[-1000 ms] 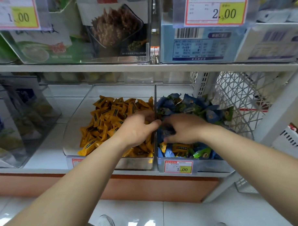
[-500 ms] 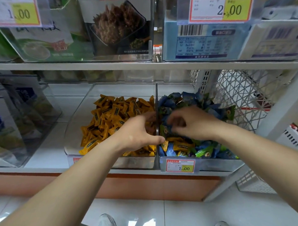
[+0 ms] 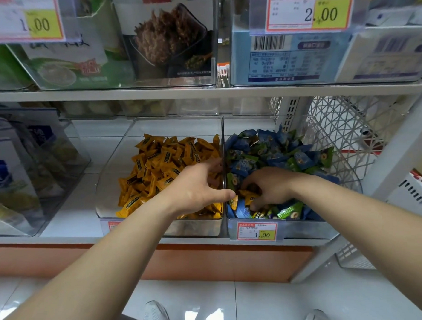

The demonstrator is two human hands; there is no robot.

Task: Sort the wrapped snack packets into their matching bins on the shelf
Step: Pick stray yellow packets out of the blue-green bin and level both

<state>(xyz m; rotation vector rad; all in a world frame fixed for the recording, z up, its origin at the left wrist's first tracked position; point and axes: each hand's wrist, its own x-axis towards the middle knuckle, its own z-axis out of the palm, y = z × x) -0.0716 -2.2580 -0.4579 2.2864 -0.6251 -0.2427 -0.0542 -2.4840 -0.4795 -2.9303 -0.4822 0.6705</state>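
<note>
Two clear bins sit side by side on the lower shelf. The left bin (image 3: 110,178) holds orange packets (image 3: 162,163). The right bin (image 3: 305,231) holds blue and green packets (image 3: 272,152), with a few stray orange packets (image 3: 250,197) near its front. My left hand (image 3: 194,189) hovers over the orange pile beside the divider (image 3: 222,146), fingers spread and thumb out, with nothing visibly held. My right hand (image 3: 270,188) reaches down into the right bin, and its curled fingers and thumb close round one of the stray orange packets.
Price tags hang on the bin fronts (image 3: 256,231). An upper shelf (image 3: 207,94) with boxed goods is close overhead. A clear bin with cartons (image 3: 25,172) stands at the left. A white wire basket (image 3: 345,131) and a shelf upright (image 3: 397,152) are at the right.
My right hand has moved from the middle of the right bin toward its front, onto the stray orange packets. My left hand stayed by the divider and its fingers have spread a little.
</note>
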